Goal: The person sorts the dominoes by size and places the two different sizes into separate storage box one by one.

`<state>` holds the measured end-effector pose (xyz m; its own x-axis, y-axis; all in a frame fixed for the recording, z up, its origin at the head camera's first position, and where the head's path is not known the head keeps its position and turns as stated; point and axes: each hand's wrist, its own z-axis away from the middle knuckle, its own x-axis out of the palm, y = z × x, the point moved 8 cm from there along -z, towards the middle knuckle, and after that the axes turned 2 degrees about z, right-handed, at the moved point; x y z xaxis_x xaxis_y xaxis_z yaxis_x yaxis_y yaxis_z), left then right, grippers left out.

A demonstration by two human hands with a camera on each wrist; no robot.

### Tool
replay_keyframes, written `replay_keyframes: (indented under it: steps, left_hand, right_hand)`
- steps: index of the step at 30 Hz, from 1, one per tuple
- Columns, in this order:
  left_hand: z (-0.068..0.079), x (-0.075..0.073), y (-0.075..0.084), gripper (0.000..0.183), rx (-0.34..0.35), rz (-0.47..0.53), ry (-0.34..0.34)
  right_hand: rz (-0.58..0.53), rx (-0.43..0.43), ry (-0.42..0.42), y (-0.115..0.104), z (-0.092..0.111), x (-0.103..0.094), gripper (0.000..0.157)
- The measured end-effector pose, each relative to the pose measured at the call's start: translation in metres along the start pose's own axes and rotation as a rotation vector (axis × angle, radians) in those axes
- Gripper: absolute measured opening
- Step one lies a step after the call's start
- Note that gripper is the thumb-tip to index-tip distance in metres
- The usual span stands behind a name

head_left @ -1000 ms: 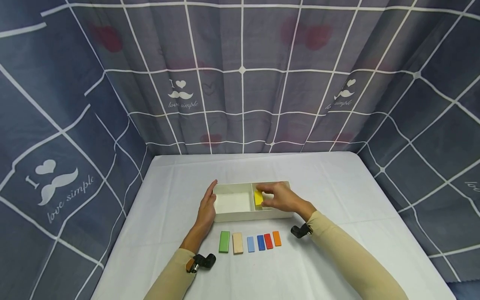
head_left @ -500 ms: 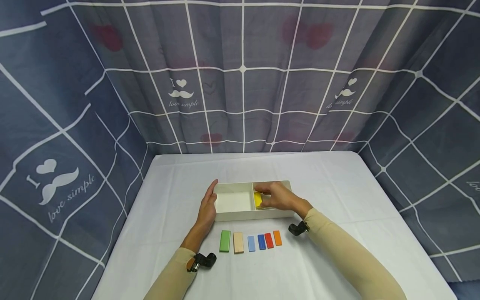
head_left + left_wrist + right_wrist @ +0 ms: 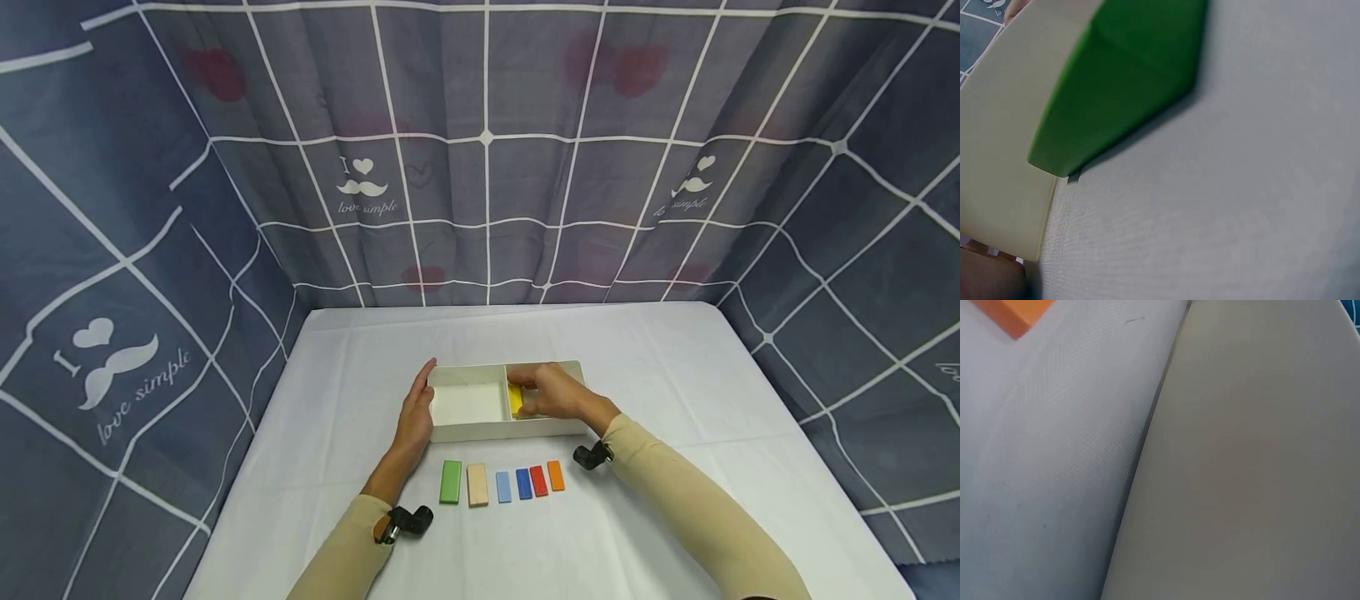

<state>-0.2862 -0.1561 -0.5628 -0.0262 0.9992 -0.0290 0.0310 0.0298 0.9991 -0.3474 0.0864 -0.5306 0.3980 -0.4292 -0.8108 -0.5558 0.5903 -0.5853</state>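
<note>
A white box (image 3: 472,432) with a divider stands in the middle of the table. My left hand (image 3: 412,421) lies along its left end, fingers extended against the outer wall. In the left wrist view a bit of that hand (image 3: 988,278) shows at the box's corner. Inside the right compartment, close beside the divider, my right hand (image 3: 558,393) pinches a yellow block (image 3: 514,400) between thumb and fingers. The hand covers part of the block and most of that compartment. The left compartment holds nothing.
In front of the box runs a row of blocks: green (image 3: 450,482), beige (image 3: 477,486), light blue (image 3: 503,487), dark blue (image 3: 523,483), red (image 3: 538,481) and orange (image 3: 556,476). A white cloth (image 3: 360,375) covers the table. Checked curtains (image 3: 450,183) enclose three sides.
My right hand has lowered slightly with the yellow block, deeper into the right compartment and nearer the divider. The left hand, the box and the row of blocks have stayed put.
</note>
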Motion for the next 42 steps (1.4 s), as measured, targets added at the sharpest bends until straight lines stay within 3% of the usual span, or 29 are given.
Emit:
replay_keyframes:
  steps: [10, 15, 20, 32, 42]
  left_hand:
    - [0.000, 0.000, 0.001, 0.056, 0.009, 0.003, 0.001]
    - [0.000, 0.000, -0.001, 0.056, 0.009, 0.008, -0.003]
    - [0.000, -0.001, -0.002, 0.056, 0.009, 0.002, 0.000]
    - [-0.001, 0.000, 0.000, 0.056, 0.003, 0.002, 0.001]
    - [0.000, 0.000, -0.002, 0.056, -0.003, 0.010, 0.001]
  right_hand:
    - [0.014, -0.021, 0.023, -0.005, 0.001, -0.004, 0.074]
    - [0.002, 0.005, 0.027, -0.006, 0.008, -0.009, 0.077]
    - [-0.005, 0.023, 0.046, -0.009, 0.016, -0.021, 0.070]
    - [-0.057, -0.005, 0.144, -0.028, 0.032, -0.043, 0.063]
    - [-0.056, -0.046, 0.188, -0.046, 0.046, -0.048, 0.066]
